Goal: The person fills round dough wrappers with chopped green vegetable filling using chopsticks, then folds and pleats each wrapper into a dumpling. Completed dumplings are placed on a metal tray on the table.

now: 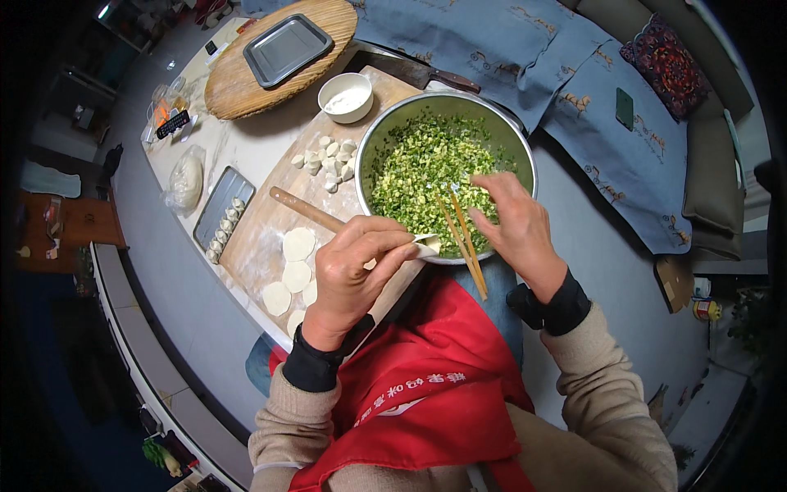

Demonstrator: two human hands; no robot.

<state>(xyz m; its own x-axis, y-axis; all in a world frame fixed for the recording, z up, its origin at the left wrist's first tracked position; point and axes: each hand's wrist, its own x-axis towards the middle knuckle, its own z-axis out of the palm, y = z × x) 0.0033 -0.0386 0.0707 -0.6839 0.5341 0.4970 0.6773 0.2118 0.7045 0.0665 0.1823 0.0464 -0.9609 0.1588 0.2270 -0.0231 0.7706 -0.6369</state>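
Note:
My left hand (359, 267) pinches a folded dough wrapper (427, 245) with some filling at the near rim of a large metal bowl (533, 178). Chopped green and yellow filling (424, 166) lies in the bowl. Above its right side my right hand (519, 227) has its thumb and fingers apart, holding nothing. A pair of chopsticks (465, 249) rests in the filling and leans over the near rim. Flat round wrappers (297, 277) lie on the floured wooden board (255, 246), left of my left hand. A rolling pin (307, 209) lies partly behind that hand.
Dough pieces (332, 161) and a white bowl of flour (345, 98) stand on the board. Filled dumplings (221, 230) line a metal tray (212, 197) at left. A cleaver (452, 80) lies behind the bowl. Farther back, a dark tray (287, 49) rests on a round woven mat (233, 95).

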